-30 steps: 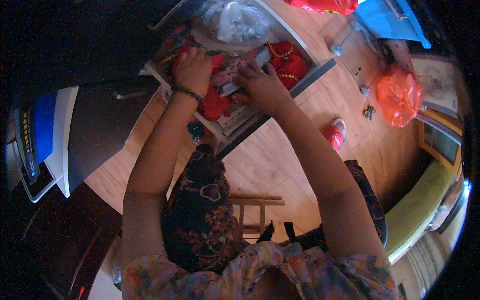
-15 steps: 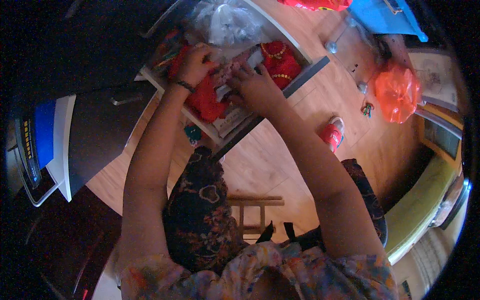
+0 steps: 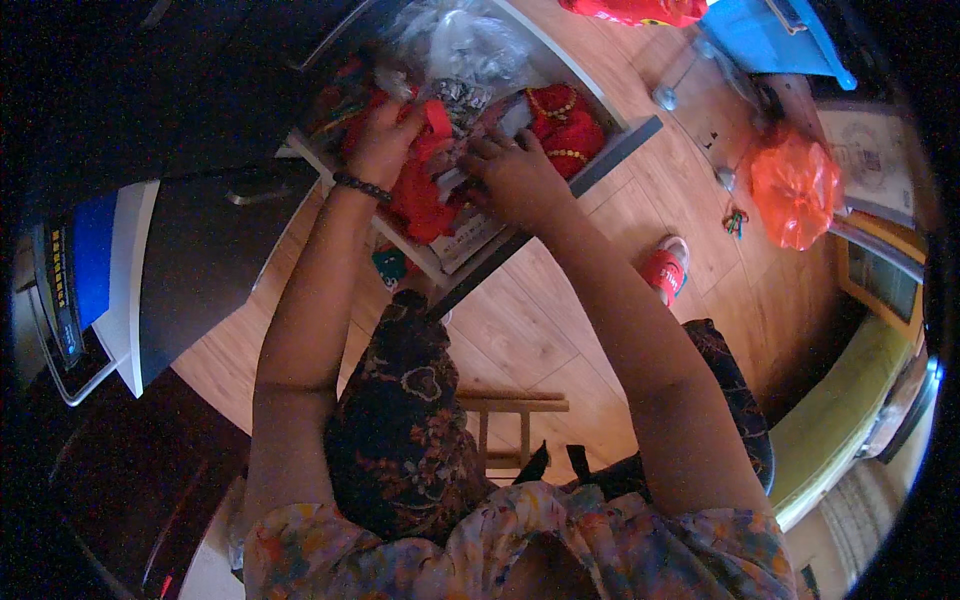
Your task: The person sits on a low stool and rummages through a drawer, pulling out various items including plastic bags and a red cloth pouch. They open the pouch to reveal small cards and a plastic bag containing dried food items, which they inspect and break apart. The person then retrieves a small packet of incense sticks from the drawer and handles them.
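Both hands are inside an open drawer [image 3: 597, 158] crowded with small goods. My left hand [image 3: 385, 140], with a dark bead bracelet at the wrist, is closed on a red band [image 3: 437, 120] that sticks out past its fingers. Beneath it lies a bunched red cloth [image 3: 420, 200]. My right hand [image 3: 512, 178] has its fingers spread and bent over the middle of the contents; what its fingertips touch is partly hidden. Beside it is a red bundle with gold bead trim [image 3: 565, 125]. Clear plastic bags [image 3: 450, 45] fill the far end, and a pale printed box [image 3: 468, 243] sits along the near side.
A dark cabinet front [image 3: 220, 240] with a handle stands at the left. On the wood floor at the right are an orange-red plastic bag [image 3: 795, 190] and a small coloured object [image 3: 735, 222]. A wooden stool [image 3: 510, 405] is below me, and a yellow-green cushion [image 3: 845, 410] lies at right.
My left hand has shifted slightly left, and the red band now shows raised beside its fingers. Silvery crinkled material has come into sight between the hands. My right hand has barely moved.
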`<state>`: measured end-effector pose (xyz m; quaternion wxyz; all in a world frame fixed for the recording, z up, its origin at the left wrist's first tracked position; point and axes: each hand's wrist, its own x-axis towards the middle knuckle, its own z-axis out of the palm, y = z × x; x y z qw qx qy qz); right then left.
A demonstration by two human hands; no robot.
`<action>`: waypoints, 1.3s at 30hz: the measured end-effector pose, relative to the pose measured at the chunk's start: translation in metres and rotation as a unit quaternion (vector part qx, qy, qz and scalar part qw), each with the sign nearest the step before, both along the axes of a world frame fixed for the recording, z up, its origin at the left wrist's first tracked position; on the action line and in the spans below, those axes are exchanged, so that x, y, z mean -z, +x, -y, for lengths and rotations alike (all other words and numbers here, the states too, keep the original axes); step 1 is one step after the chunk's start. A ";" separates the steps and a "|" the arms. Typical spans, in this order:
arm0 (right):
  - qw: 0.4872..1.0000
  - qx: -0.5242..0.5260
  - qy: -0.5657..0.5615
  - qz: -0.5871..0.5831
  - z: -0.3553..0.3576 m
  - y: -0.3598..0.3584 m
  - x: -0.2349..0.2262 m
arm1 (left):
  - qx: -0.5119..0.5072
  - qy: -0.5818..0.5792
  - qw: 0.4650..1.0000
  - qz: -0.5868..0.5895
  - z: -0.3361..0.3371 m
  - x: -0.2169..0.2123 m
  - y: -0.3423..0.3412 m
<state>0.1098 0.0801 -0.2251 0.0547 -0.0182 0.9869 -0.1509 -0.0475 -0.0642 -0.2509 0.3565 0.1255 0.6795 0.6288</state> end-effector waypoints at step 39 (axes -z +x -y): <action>1.000 0.002 0.001 -0.028 -0.002 0.000 0.006 | -0.008 -0.314 0.883 -0.350 0.091 -0.028 0.008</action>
